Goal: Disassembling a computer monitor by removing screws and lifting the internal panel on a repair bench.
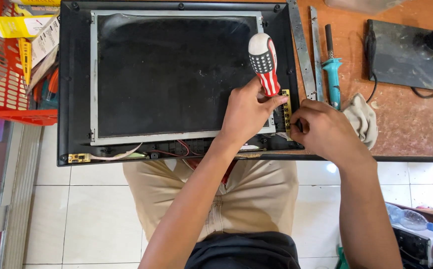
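Note:
An opened flat monitor (77, 89) lies face down on the brown workbench, its dark panel back framed in metal. My left hand (246, 112) grips a screwdriver (265, 62) with a red, white and dark patterned handle, held upright at the monitor's right edge. My right hand (321, 129) pinches a narrow yellowish circuit strip (286, 107) on that same edge, fingers closed on it. Thin red and white wires (176, 148) run along the monitor's lower edge to a small board (78, 158) at the bottom left corner.
Two loose metal strips (301, 50) and a teal-handled tool (332, 74) lie right of the monitor, beside a crumpled cloth (363, 117). A dark slab with a cable (405, 55) sits far right. A red basket (2, 74) of packets stands left. A plastic bottle (408, 218) lies below.

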